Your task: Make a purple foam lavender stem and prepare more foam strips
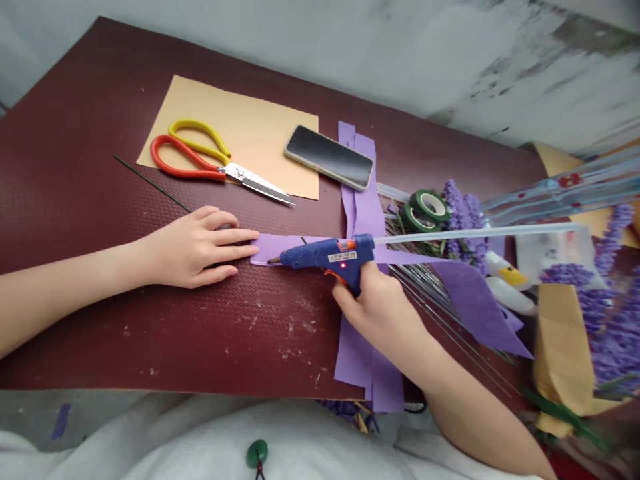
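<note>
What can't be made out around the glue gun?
Head view only:
- Purple felt strip under the glue gun: hidden by the gun, so any glue there is unseen.
- Gun's grip: hidden by the right hand.
- Gun's label: text too small.
- Artificial lavender: cut off by the right edge.

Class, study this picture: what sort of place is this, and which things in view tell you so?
Probably a craft workspace, perhaps at home: a blue hot glue gun, scissors with red and yellow handles, and purple felt strips lie around a dark red work mat, beside artificial lavender sprigs.
</note>
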### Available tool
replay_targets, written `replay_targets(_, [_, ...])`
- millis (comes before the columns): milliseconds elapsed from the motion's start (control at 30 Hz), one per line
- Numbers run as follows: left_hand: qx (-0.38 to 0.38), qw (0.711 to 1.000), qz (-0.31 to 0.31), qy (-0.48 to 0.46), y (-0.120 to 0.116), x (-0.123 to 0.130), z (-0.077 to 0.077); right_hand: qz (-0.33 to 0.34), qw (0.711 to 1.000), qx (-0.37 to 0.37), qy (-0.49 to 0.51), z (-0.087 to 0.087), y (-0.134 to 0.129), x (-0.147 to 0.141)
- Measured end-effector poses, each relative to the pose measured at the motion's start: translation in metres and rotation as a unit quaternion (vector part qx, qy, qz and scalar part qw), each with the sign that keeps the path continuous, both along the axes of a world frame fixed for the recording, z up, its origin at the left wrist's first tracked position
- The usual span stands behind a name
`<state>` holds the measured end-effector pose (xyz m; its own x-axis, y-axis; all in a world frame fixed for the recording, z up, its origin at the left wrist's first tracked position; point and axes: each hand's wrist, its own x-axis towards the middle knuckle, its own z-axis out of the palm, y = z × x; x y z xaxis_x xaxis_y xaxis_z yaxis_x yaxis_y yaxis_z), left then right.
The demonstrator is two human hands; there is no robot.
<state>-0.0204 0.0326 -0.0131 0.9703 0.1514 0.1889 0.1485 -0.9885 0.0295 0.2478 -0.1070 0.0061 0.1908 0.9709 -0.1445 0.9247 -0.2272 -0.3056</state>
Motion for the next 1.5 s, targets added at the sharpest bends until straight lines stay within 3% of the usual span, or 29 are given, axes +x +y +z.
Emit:
replay_targets(1033, [-0.010, 1.000, 0.006, 0.013, 0.000, 0.002, 0.001, 0.025, 0.996, 0.042, -0.077, 0.006, -0.004, 0.012])
replay_targets(1500, [-0.032, 0.999, 0.018, 0.020, 0.001, 0.001, 0.001, -0.043, 0.996, 0.029, -0.070, 0.004, 0.005, 0.008])
